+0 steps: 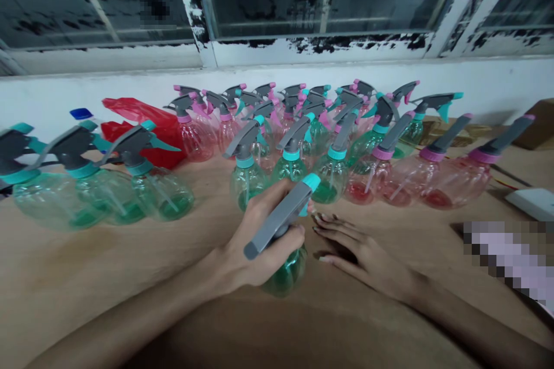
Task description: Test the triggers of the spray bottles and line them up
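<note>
My left hand [264, 242] is wrapped round the neck of a green spray bottle [285, 274] in the middle of the table. The bottle has a grey trigger head with a turquoise nozzle, which points away and to the right. Its collar is hidden by my fingers. My right hand [359, 248] lies low over the tabletop just right of that bottle, fingers stretched out and holding nothing. Just beyond my hands stands a row of green spray bottles [291, 164] and pink spray bottles [378, 173].
Several green spray bottles [160, 193] stand at the left, near a red plastic bag [167, 141]. More pink and green bottles crowd the back by the wall [142, 83]. A white box-like object [532, 202] and a cardboard box [536, 127] are at the right.
</note>
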{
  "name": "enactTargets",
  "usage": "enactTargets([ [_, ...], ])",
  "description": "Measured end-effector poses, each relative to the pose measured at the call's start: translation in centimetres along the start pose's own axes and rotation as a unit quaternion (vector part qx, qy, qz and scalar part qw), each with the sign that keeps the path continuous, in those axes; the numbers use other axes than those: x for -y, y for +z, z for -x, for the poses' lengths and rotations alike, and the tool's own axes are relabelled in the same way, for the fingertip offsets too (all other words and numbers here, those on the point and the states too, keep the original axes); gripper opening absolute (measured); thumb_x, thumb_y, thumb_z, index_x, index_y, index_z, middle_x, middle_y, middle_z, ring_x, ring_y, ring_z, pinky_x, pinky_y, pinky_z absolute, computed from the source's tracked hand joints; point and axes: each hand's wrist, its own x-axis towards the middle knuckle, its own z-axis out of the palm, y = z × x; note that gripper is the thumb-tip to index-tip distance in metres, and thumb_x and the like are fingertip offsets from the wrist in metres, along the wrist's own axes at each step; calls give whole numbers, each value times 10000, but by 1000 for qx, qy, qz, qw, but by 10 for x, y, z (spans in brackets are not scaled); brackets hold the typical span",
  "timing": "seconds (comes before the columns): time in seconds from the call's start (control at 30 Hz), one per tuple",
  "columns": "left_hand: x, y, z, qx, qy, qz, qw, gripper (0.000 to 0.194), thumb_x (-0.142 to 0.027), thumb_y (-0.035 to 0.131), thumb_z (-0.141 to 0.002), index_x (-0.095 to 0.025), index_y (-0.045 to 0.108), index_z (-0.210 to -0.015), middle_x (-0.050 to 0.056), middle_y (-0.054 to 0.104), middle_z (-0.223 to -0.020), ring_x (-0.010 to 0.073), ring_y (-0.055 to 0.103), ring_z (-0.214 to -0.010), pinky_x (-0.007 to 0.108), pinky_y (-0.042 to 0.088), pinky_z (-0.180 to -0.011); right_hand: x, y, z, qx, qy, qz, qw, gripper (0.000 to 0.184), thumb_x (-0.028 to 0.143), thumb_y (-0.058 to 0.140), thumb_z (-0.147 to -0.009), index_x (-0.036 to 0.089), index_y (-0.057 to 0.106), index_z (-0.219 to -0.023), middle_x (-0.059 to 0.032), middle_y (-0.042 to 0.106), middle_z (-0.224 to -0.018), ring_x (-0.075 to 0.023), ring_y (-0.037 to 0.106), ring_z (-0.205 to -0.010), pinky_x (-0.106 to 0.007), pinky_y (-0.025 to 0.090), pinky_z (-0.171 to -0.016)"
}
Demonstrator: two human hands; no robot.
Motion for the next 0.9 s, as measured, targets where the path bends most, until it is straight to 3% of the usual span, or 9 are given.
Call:
enactTargets([
  [0.2,-4,2,6,34,61,1,998,134,-144,449,-712,-228,499,-805,15,568,-791,177,572,-711,315,474,-645,-2,2,1,-7,-2,-9,1000,510,431,492,-878,239,414,-1344,-42,455,-1390,-209,357,-1309,-445,312,-1089],
  [0.57,-5,16,12,-5,30,16,999,261,-200,539,-752,-227,550,-1012,13,624,-817,176,621,-751,307,510,-719,0,0,0,-8,0,-7,1000,483,436,472,-886,197,461,-1306,-69,484,-1366,-214,383,-1294,-442,333,-1078],
  [0.77,-10,22,17,-20,-70,58,996,305,-317,635,-767,-281,555,-1059,-43,600,-729,99,529,-508,217,423,-462,-1,1,1,-21,-17,-6,1000,464,414,477,-889,223,454,-1311,-64,482,-1367,-227,390,-1289,-461,348,-1065],
  [0.9,-17,18,17,6,-104,73,992,307,-398,653,-760,-280,568,-1030,-43,601,-731,109,532,-544,218,407,-461,-1,1,1,-30,-24,-13,999,438,406,476,-891,230,474,-1292,-64,489,-1361,-227,401,-1282,-467,344,-1066],
])
